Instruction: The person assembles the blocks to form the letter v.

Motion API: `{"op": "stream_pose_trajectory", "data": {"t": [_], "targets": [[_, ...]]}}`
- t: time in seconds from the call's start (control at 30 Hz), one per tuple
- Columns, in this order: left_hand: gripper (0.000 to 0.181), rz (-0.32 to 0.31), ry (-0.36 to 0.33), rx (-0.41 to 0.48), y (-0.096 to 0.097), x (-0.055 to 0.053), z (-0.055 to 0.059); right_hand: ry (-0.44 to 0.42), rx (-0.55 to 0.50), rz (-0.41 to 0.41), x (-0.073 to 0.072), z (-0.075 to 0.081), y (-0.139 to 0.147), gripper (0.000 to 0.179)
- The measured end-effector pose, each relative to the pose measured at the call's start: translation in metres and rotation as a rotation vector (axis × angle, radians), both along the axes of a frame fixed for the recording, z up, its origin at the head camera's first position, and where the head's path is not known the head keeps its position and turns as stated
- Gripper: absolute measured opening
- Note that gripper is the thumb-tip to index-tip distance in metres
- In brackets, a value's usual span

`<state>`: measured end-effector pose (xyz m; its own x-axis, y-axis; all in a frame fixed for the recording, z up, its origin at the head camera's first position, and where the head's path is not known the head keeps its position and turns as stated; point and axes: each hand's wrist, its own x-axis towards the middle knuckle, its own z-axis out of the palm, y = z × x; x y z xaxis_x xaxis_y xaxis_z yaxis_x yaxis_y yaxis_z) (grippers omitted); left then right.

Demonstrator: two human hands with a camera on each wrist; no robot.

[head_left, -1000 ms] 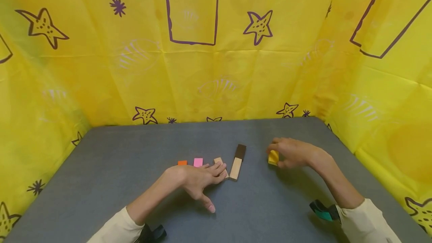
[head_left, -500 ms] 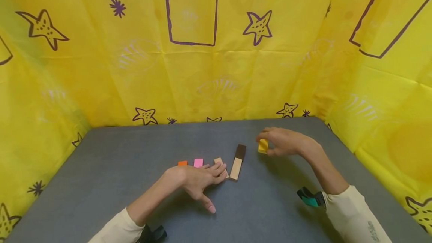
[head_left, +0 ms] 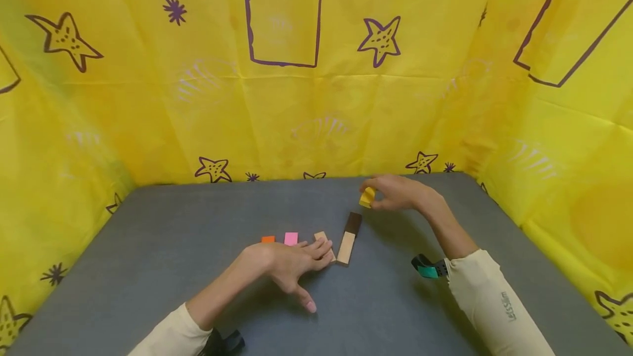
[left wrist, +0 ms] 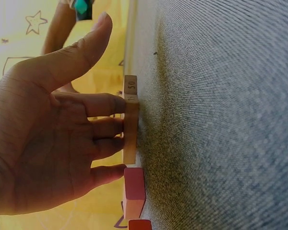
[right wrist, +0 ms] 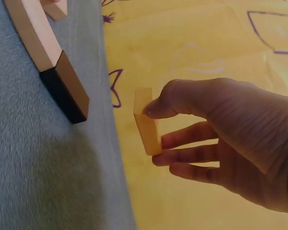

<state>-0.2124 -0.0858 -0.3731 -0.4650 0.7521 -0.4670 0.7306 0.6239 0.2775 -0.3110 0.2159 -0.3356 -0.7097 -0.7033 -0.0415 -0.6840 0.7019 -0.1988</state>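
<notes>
In the head view, my right hand (head_left: 400,191) pinches a yellow wooden block (head_left: 367,197) between thumb and fingers. The right wrist view shows this yellow block (right wrist: 148,124) held off the table, beyond the end of a dark brown block (head_left: 353,223). That brown block lies end to end with a plain wooden block (head_left: 345,249). My left hand (head_left: 284,265) rests its fingertips on a second plain block (head_left: 320,234), thumb held apart. Printed digits show on an end face of a plain block (left wrist: 130,85) in the left wrist view.
A pink block (head_left: 291,238) and an orange block (head_left: 267,239) lie left of the plain ones, partly behind my left hand. Beneath everything is a dark grey tabletop (head_left: 188,218). Yellow patterned cloth (head_left: 277,109) hangs behind and along both sides.
My right hand has carried the yellow block leftward and farther away, toward the far end of the brown block. The left hand and the lying blocks stay put.
</notes>
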Motion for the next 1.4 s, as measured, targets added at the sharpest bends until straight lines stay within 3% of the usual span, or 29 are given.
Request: {"op": "stream_pose_trajectory", "data": {"t": [0.23,0.43,0.73,0.97,1.4], "targets": [[0.109,0.005,-0.013,0.010,-0.001,0.000,0.000,-0.026,0.012,0.023,-0.023,-0.016,-0.010,0.035],[0.109,0.004,-0.010,0.004,-0.001,-0.001,-0.001,-0.041,0.077,0.025,-0.032,-0.029,-0.015,0.034],[0.108,-0.003,-0.008,0.001,-0.001,0.000,0.000,-0.077,0.094,0.009,-0.033,-0.039,-0.010,0.036],[0.107,-0.009,-0.008,-0.002,-0.002,0.000,0.001,-0.036,0.124,0.076,-0.033,-0.045,-0.013,0.035],[0.108,-0.012,0.005,0.001,-0.002,0.001,0.001,-0.039,0.128,0.090,-0.030,-0.043,-0.020,0.033]]}}
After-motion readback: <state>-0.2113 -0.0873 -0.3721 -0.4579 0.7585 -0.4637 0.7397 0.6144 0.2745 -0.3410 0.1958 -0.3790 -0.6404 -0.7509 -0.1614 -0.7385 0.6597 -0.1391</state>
